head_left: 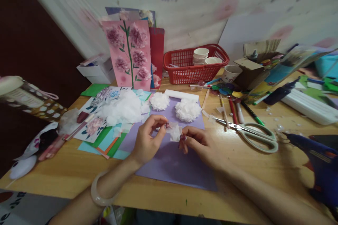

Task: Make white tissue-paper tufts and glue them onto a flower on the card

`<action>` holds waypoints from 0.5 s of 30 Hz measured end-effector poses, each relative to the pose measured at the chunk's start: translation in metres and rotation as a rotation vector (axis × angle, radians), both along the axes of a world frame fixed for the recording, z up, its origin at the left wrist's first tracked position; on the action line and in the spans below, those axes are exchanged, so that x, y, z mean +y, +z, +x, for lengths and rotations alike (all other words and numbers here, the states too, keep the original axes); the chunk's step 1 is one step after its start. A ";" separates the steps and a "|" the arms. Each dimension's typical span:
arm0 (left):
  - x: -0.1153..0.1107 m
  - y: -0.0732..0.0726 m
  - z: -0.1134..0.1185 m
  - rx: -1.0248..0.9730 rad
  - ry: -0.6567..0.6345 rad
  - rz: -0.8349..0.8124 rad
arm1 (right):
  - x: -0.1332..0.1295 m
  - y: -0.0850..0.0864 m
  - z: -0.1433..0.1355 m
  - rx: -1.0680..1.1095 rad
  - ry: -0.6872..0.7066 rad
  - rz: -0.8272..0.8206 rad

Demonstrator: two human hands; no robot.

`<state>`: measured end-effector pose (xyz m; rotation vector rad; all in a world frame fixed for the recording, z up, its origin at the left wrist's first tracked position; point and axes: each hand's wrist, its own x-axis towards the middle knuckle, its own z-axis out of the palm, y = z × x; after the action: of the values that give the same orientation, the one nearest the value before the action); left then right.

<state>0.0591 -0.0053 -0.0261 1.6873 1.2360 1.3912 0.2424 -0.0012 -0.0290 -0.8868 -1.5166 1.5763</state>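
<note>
A small piece of thin white tissue paper [175, 133] is stretched between my two hands above a purple sheet [182, 168]. My left hand [151, 135] pinches its left end between thumb and forefinger. On the other side, my right hand [196, 142] pinches the right edge, fingers curled. Two ruffled white paper flowers lie just beyond: a smaller flower [159, 101] and a larger flower [188, 109]. Behind them rests a white paper roll [181, 95]. To the left, a heap of white tissue pieces [124, 107] covers printed flower pictures and coloured paper.
Scissors [248, 133] lie right of the purple sheet, beside pens and brushes. A blue glue gun [314, 158] is at the far right. A red basket [195, 65] with white cups stands at the back, near a pink flower picture [129, 54]. A bottle [29, 98] stands at left.
</note>
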 end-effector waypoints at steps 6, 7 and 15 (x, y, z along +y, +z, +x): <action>0.002 0.006 -0.002 0.099 -0.025 0.078 | 0.002 -0.003 0.000 0.020 -0.032 -0.023; 0.003 0.007 -0.002 0.111 -0.022 0.094 | 0.002 -0.003 0.000 0.027 -0.040 -0.025; -0.001 0.012 -0.002 0.190 -0.063 0.149 | 0.002 -0.004 -0.006 0.045 -0.071 -0.087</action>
<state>0.0570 -0.0060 -0.0139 1.9826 1.1939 1.3376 0.2367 0.0012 -0.0331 -0.9371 -1.3795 1.6101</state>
